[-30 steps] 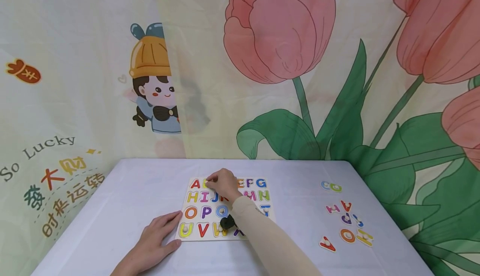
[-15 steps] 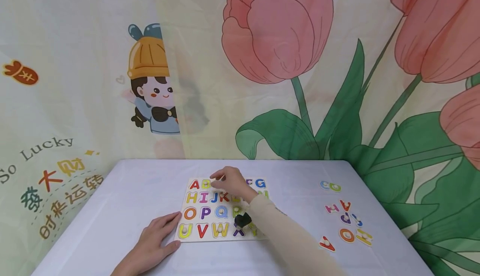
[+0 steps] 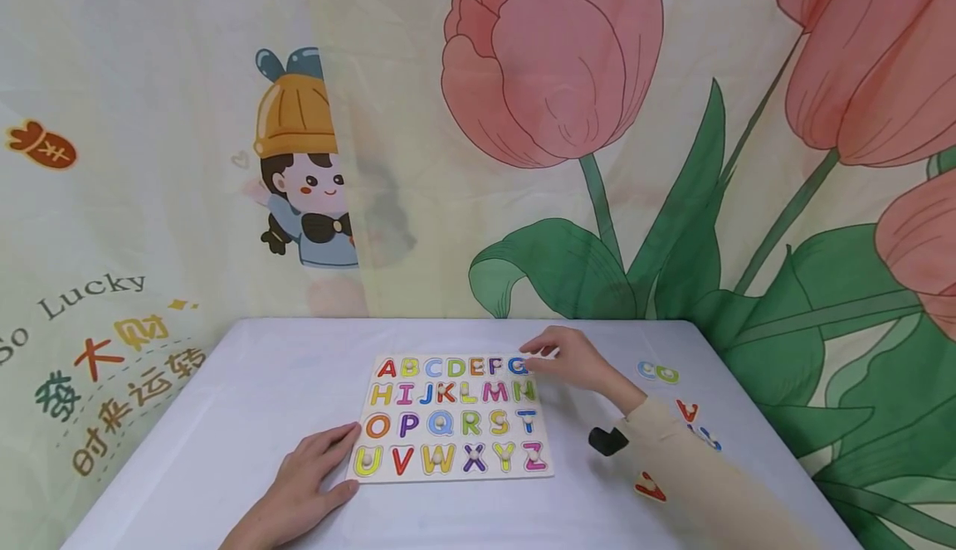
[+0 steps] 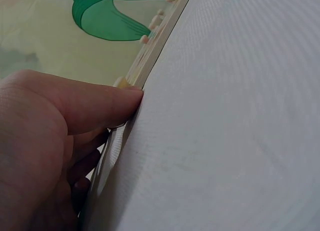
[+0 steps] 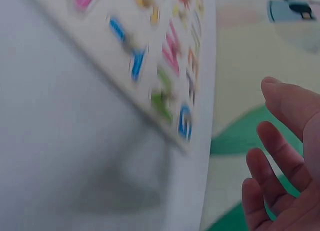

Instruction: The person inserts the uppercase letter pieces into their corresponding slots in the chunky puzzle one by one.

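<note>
A white alphabet puzzle board (image 3: 489,479) lies on the table with rows of colourful letters, several bearing small knobs. My left hand (image 3: 302,484) rests at the board's lower left edge, fingers extended and thumb touching the side; in the left wrist view the thumb (image 4: 100,103) presses on that edge. Over the top right corner, near the blue letter G (image 3: 517,366), hovers my right hand (image 3: 578,361). Nothing is between its parted fingers (image 5: 270,183) in the right wrist view.
Loose letter pieces lie right of the board: a C and D pair (image 3: 659,372), a red V-shaped piece (image 3: 687,410), a blue letter (image 3: 708,437) and a red A (image 3: 650,487). The right sleeve (image 3: 702,475) covers part of that area. A patterned curtain (image 3: 418,119) hangs behind the table.
My right hand has moved right from the B and C letters to the board's top right corner, uncovering the upper rows. Its sleeve now covers some loose letters. My left hand has stayed put.
</note>
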Available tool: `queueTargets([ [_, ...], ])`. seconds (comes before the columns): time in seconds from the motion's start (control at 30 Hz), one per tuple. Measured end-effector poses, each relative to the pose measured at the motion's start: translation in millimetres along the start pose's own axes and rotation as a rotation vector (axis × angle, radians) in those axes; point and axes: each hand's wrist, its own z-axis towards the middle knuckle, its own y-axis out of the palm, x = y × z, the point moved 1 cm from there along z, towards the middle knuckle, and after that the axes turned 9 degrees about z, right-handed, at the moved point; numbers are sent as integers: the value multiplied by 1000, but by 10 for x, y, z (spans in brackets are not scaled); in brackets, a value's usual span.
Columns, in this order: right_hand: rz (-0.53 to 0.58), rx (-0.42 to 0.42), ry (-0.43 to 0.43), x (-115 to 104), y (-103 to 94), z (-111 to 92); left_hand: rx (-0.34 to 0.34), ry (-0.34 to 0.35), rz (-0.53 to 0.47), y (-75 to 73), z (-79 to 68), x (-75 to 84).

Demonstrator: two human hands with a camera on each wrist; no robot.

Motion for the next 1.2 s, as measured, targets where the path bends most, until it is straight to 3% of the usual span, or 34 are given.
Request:
queueTargets([
  [0.3, -110, 138, 23, 738, -845, -418, 22, 14, 6, 29, 1, -37],
  [0.47, -163, 163, 100, 1190, -1133, -649, 20, 7, 8, 15, 5, -30],
  [0.77, -146, 155, 188, 1550, -1155, -824, 19, 2, 5, 13, -11, -21],
  [1.2, -175, 183, 161, 1739, -1143, -852, 41, 9, 4, 9, -16, 8],
])
